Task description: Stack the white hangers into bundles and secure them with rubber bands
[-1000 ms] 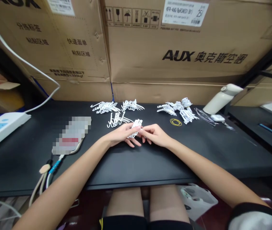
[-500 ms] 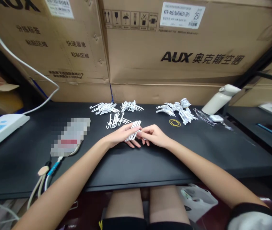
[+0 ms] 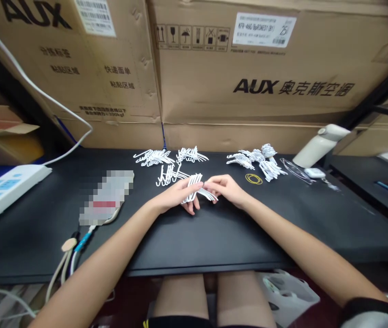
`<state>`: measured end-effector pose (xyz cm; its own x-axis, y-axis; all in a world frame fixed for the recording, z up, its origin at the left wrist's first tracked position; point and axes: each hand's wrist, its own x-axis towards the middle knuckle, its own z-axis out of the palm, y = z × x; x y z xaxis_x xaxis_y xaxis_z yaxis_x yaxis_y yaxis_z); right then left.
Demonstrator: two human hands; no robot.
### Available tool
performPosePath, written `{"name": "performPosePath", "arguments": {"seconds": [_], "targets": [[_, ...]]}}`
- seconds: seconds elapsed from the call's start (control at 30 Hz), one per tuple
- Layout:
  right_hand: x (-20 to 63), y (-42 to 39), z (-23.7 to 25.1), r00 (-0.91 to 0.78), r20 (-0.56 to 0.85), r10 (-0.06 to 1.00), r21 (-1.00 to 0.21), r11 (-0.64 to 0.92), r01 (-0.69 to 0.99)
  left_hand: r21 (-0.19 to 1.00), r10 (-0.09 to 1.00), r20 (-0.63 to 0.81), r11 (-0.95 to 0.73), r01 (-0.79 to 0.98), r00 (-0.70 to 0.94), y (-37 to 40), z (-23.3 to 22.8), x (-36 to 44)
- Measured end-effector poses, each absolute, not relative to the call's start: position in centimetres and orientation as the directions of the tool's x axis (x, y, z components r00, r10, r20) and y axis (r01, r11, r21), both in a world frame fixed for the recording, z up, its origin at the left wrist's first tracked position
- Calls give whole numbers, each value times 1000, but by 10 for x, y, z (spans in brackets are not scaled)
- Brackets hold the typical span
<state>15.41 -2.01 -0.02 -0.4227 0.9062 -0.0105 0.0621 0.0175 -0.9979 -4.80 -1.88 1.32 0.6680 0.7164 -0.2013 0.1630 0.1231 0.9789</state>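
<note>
A bundle of white hooks (image 3: 194, 182) lies in my left hand (image 3: 175, 193), its thumb pressed across them and its other fingers underneath. The straight ends of the hooks fan out to the right, under the fingers of my right hand (image 3: 226, 189). My right thumb and forefinger are pinched together at the bundle, close to my left thumb tip; the exact grip point is partly hidden. Just behind my left hand sits a small group of loose white hooks (image 3: 166, 175). Two more piles, a left pile (image 3: 152, 157) and a right pile (image 3: 192, 154), lie farther back.
Several bunched white hooks (image 3: 271, 168) lie at the back right, near yellow rubber bands (image 3: 253, 178). A cream bottle (image 3: 318, 148) leans beyond them. On the left are a phone (image 3: 108, 196) with a cable and a power strip (image 3: 5, 191). Large cardboard boxes (image 3: 197, 100) line the back.
My right hand has drawn slightly right, away from my left hand, and the straight hook ends now show between them. The whole view has shifted a little.
</note>
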Motion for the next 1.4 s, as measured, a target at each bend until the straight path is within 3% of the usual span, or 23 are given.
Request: {"name": "performPosePath", "arguments": {"seconds": [0.1, 0.17, 0.27, 0.37, 0.43, 0.53, 0.83, 1.07, 1.2, 1.3, 1.4], "targets": [[158, 4, -1, -220, -92, 971, -996, -95, -3, 971, 698, -237, 154, 181, 675, -21, 15, -49], [153, 21, -2, -138, -115, 984, -989, -100, 111, 966, 658, -258, 155, 208, 708, -23, 17, -49], [135, 40, -4, -224, 13, 974, -948, 83, 306, 962, 610, -273, 155, 226, 744, -25, 19, -49], [117, 49, -6, -350, 169, 921, -810, 332, 484, 965, 605, -260, 152, 212, 752, -25, 19, -48], [111, 51, -7, -375, 225, 899, -712, 414, 567, 967, 607, -255, 152, 206, 753, -24, 19, -48], [115, 52, -8, -388, 235, 891, -641, 442, 628, 967, 615, -255, 162, 197, 746, -23, 18, -48], [114, 45, -8, -470, 269, 841, -636, 521, 569, 963, 617, -269, 193, 190, 739, -20, 13, -46], [128, 41, 0, -386, 184, 904, -615, 412, 672, 960, 614, -277, 207, 188, 739, -21, 12, -46], [161, 29, 2, -336, 54, 940, -715, 272, 645, 960, 619, -276, 209, 184, 735, -22, 13, -45], [184, 21, -3, -298, 44, 954, -769, 223, 600, 964, 651, -262, 207, 165, 712, -22, 11, -44], [199, 16, -6, -224, 56, 973, -879, 154, 450, 967, 701, -252, 204, 152, 667, -20, 9, -43]]}}
